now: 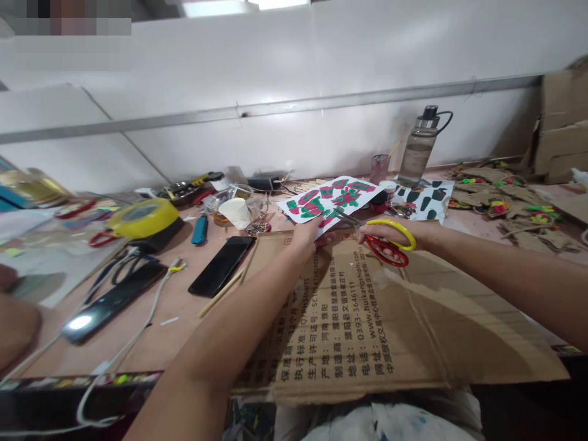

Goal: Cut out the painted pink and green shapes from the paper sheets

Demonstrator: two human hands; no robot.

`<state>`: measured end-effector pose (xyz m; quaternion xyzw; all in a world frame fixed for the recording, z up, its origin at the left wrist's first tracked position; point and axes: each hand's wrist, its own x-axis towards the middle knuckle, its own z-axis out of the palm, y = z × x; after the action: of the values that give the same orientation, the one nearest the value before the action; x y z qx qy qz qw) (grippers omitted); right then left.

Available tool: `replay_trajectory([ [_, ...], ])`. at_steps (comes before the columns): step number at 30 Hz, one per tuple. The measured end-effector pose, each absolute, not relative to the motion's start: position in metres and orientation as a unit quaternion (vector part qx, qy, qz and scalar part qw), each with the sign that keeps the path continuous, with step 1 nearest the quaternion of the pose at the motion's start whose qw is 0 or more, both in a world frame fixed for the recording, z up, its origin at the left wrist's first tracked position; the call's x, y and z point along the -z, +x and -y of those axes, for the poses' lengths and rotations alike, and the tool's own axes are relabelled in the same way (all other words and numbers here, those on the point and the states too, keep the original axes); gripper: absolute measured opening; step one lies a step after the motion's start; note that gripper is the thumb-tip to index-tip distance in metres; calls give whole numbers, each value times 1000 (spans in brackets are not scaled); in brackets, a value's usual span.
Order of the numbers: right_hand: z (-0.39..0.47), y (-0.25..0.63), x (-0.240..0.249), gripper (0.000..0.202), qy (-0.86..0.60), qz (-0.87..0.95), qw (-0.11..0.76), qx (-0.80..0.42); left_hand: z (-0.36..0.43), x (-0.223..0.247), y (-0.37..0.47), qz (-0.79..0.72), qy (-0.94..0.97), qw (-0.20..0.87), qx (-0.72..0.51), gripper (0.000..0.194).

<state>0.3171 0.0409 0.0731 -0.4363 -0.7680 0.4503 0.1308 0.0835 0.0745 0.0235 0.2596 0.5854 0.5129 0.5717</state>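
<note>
My left hand (309, 234) grips the lower edge of a white paper sheet (294, 203) painted with pink and green shapes. The sheet is raised at a tilt above the cardboard. In my right hand (383, 236) is a pair of scissors (404, 233) with one yellow and one red handle loop. Their blades point left and meet the sheet beside a painted shape; how far apart the blades are, I cannot tell. Beneath both arms lies a flat brown cardboard piece (413, 331) with printed black writing, overhanging the table's front edge.
Left of my arm lie a black phone (223, 266), a thin wooden stick (220, 295), a teal cutter (199, 231) and a yellow tape dispenser (142, 219). A paper cup (235, 212) and water bottle (417, 150) stand behind. Brown cutout pieces (500, 199) spread at right.
</note>
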Motion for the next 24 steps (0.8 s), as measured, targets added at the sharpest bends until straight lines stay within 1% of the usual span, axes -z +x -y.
replay_trajectory([
  [2,-38,314,-73,67,-459,733,132,-485,-74,-25,84,-589,249,570,-517,43],
  [6,-30,305,-78,63,-483,659,140,-559,-70,-26,83,-590,240,566,-524,38],
  [9,-29,302,-82,64,-492,648,150,-562,-68,-24,81,-583,243,563,-533,40],
  [14,-36,303,-86,68,-482,666,125,-556,-64,-20,78,-571,255,562,-542,32],
  [16,-40,304,-87,67,-482,680,113,-541,-63,-19,77,-565,254,567,-543,32],
  [20,-48,304,-87,61,-483,687,112,-532,-63,-16,75,-556,259,568,-549,23],
  [24,-53,306,-87,61,-481,685,114,-535,-63,-14,73,-548,259,567,-557,19],
])
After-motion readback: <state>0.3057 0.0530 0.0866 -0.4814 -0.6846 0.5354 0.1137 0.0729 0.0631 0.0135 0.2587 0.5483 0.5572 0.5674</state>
